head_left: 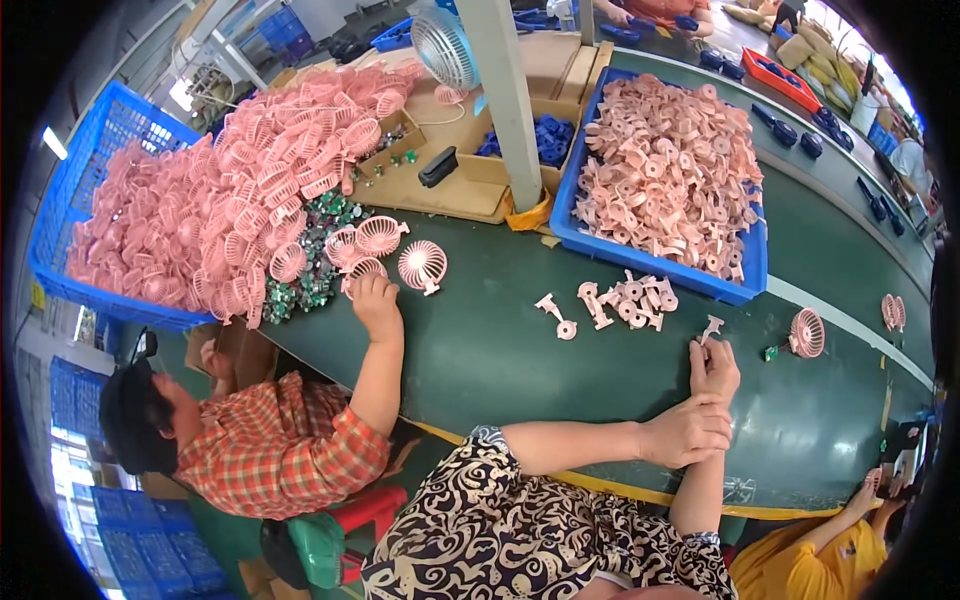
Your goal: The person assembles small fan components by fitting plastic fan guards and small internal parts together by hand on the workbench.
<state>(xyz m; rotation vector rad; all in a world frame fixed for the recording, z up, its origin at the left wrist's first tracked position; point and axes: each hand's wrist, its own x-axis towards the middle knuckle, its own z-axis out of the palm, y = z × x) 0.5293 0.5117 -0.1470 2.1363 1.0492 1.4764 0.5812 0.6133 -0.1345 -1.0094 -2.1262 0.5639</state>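
Note:
My right hand (714, 368) is closed on a small pink plastic bracket (712, 327), whose flat end sticks up past the fingertips. My left hand (688, 430) is wrapped round my right wrist, its fingers lying over the back of it. Just beyond, on the green belt, lies a loose cluster of the same pink brackets (640, 298), each with a ring at one end. To the right of my right hand rest a round pink fan grille (806, 333) and a small green circuit board (771, 353).
A blue tray (660, 278) heaped with pink brackets stands beyond the cluster. At left, a co-worker's hand (375, 300) touches pink grilles beside a large pile (250, 190) and green circuit boards (325, 225). A metal post (508, 100) rises near a small fan (444, 48). Another person in yellow (820, 560) sits at right.

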